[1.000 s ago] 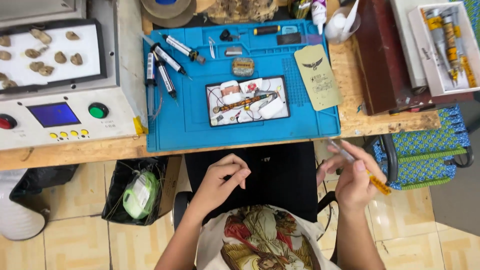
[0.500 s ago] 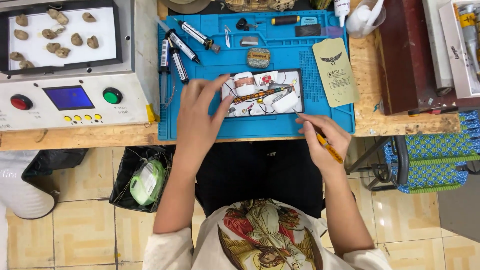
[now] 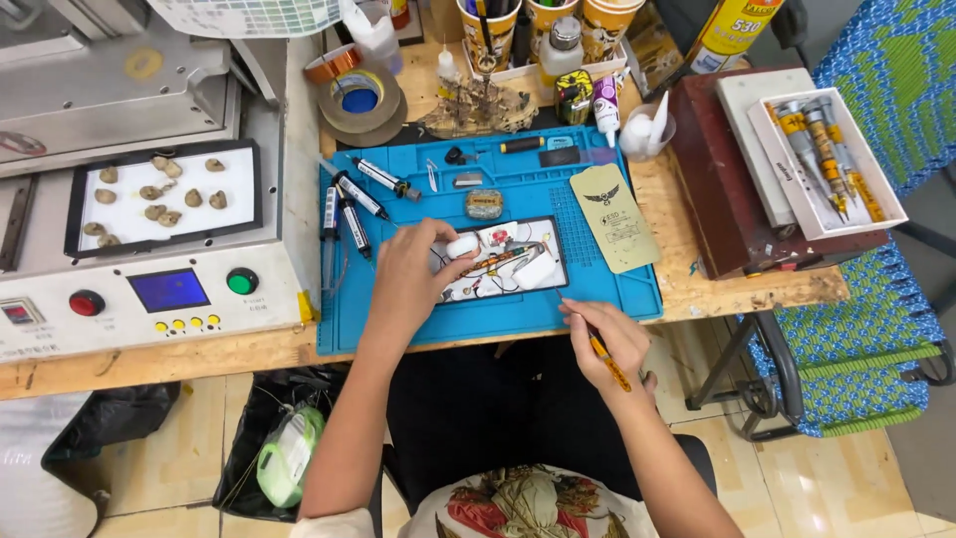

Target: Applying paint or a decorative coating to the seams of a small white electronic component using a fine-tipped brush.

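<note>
Wooden surface (image 3: 757,289) under a blue work mat (image 3: 418,319), crowded with pens, tape rolls and cups beyond the fingers. On the mat lies an opened circuit board (image 3: 498,261) with loose wires. The left hand (image 3: 408,279) reaches forward, wrist bent down, its fingers (image 3: 443,261) pinching a small white part (image 3: 462,245) at the board's left end. The right hand (image 3: 612,339) hangs back at the mat's near edge, fingers (image 3: 588,317) curled round a thin orange-handled tool (image 3: 607,361), its tip aimed toward the board. Judging by the thin wires just beside the white part, a tug could snag or tear them; the tool tip could slip across the board.
</note>
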